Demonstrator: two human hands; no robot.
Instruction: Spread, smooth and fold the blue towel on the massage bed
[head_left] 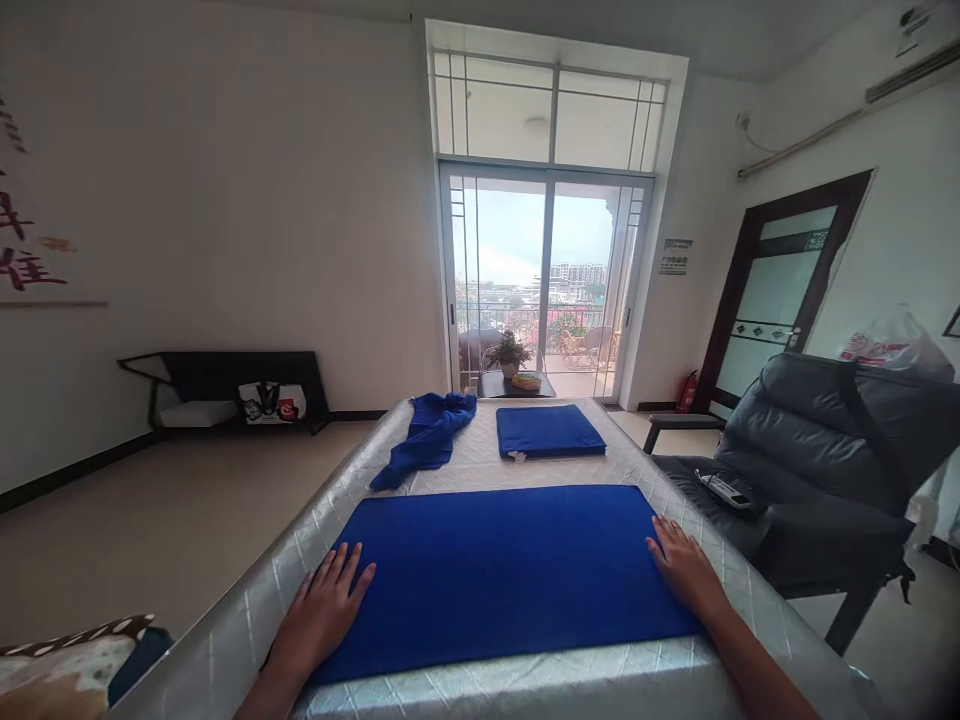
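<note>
A blue cloth point(502, 580) lies flat and smooth across the near part of the mattress point(592, 685). My left hand point(322, 610) rests with spread fingers on its left edge. On the opposite edge, my right hand point(684, 568) lies flat, fingers stretched out toward the far corner. Farther back is a neatly folded blue cloth point(550, 430) with a small white tag at its front edge. Left of that, a crumpled blue cloth point(427, 437) sits near the mattress's far left corner.
A dark recliner point(817, 470) with a remote-like device point(722, 489) on its seat stands right of the mattress. A black bench point(240, 390) is by the left wall. Beyond the mattress, a small table point(491, 384) holds a potted plant point(509, 352) before the sliding door.
</note>
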